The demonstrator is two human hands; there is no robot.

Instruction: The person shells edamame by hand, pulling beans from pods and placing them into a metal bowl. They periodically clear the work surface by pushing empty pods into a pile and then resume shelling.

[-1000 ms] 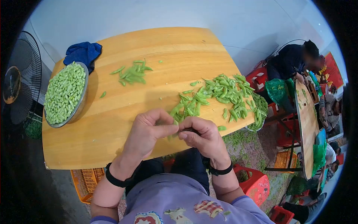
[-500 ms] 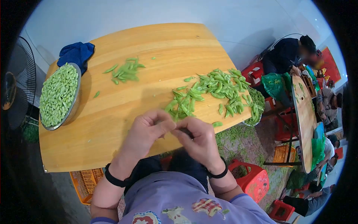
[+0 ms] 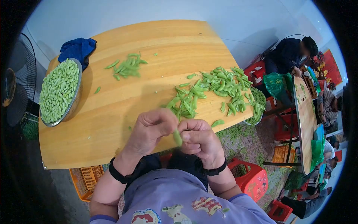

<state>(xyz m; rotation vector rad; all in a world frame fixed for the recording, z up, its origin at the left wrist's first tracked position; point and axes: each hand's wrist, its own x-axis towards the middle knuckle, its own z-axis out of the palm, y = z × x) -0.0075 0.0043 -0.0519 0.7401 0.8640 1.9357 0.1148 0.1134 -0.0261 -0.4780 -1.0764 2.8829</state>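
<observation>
A green bean pod (image 3: 178, 139) hangs between my two hands, over the near edge of the wooden table (image 3: 93, 138). My left hand (image 3: 154, 128) pinches its upper end. The thumb and curled fingers of my right hand (image 3: 200, 139) close on its side. Just beyond my hands lies a large pile of unopened pods (image 3: 220, 84), spread toward the table's right end. Farther off to the left is a smaller heap of pods (image 3: 128, 67). A metal bowl (image 3: 76, 101) full of shelled green beans (image 3: 59, 89) stands at the table's left end.
A blue cloth (image 3: 77, 50) lies behind the bowl, and a black fan (image 3: 18, 82) stands at far left. Right of me are a red stool (image 3: 251, 181) and a floor strewn with green scraps. Several people sit around another table (image 3: 305, 123) at far right.
A pod now shows between my hands, where none was visible before. My right fingers have curled in tighter, and that hand has shifted slightly right. The view has moved a little.
</observation>
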